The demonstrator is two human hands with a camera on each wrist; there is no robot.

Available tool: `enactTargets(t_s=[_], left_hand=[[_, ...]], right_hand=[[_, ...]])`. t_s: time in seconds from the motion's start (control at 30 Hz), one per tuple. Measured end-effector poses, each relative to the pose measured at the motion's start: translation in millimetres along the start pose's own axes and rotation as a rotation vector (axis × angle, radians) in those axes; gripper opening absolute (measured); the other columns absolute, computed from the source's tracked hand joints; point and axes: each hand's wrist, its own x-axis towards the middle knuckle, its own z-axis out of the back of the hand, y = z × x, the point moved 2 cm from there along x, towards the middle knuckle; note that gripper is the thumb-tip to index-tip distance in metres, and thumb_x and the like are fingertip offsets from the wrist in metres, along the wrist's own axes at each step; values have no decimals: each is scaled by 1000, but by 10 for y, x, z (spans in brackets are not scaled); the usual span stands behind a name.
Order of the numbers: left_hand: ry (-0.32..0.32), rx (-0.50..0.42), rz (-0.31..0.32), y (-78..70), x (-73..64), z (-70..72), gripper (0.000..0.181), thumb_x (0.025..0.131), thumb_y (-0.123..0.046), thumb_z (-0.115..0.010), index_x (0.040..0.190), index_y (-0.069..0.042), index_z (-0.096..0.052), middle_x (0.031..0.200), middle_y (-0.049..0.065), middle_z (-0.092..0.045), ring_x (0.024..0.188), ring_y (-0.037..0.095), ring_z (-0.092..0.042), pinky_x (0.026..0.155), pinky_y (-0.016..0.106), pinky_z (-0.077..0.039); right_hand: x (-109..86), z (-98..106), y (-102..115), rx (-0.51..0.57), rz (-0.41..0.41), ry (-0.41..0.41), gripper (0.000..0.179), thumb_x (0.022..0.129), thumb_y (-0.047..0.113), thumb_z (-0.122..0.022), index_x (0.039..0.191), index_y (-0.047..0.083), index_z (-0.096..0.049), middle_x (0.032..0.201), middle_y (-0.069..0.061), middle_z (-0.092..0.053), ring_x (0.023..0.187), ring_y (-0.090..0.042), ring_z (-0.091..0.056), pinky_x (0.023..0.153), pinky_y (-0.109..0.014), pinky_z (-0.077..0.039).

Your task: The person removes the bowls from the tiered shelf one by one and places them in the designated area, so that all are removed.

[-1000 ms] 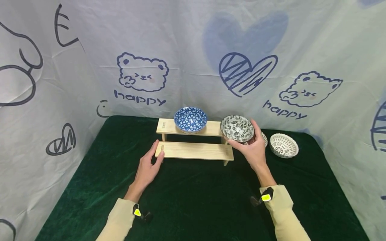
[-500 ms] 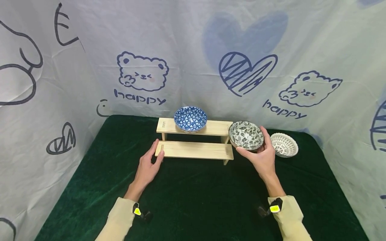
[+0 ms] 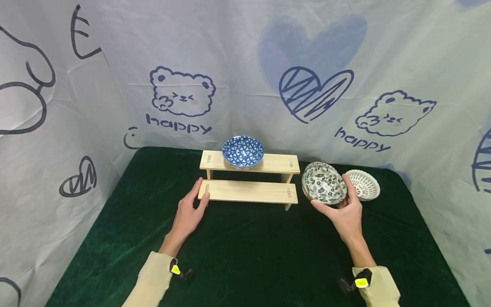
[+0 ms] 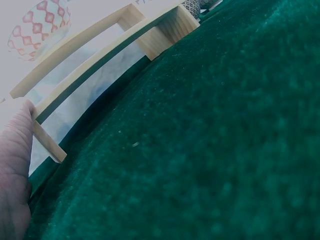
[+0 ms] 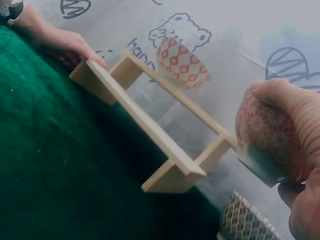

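In the head view my right hand (image 3: 347, 215) grips a bowl (image 3: 325, 184) with a black-and-white floral inside, thumb at the near rim and fingers at the right side. Its reddish flowered outside shows in the right wrist view. Behind it peeks the patterned rim of another bowl (image 3: 316, 164), mostly hidden. My left hand (image 3: 188, 215) rests at the left end of the lower board of a two-step wooden shelf (image 3: 247, 191), fingers fairly straight, thumb at the front corner. On the upper step sits a bowl (image 3: 243, 152), blue triangles inside and red diamonds outside.
A white bowl (image 3: 362, 185) with dark slits stands on the right, just beyond my right hand. Dark green cloth (image 3: 253, 256) covers the table. A pale curtain (image 3: 245, 51) with drawings hangs behind and along the sides.
My right hand has carried the floral bowl from beside the upper step's right end rightward and toward me, off the shelf. The left hand and the blue bowl have stayed put.
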Motion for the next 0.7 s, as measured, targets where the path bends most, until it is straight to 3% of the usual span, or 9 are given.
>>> enactTargets(t_s=[0.33, 0.7], left_hand=[[-1, -1, -13, -15, 3, 1, 67, 110, -43, -52, 164, -10, -33, 169, 12, -33, 155, 30, -33, 124, 56, -29], [3, -1, -9, 15, 4, -5, 67, 109, -45, -52, 164, -11, -33, 169, 12, -33, 155, 28, -33, 124, 55, -29]], right_hand=[[-186, 189, -161, -94, -75, -49, 111, 79, 3, -91, 166, 18, -24, 169, -5, -30, 149, -27, -39, 111, -8, -34], [-288, 294, -305, -39, -86, -82, 108, 78, -2, -90, 165, 18, -28, 168, -7, -31, 147, -22, -39, 112, -9, -35]])
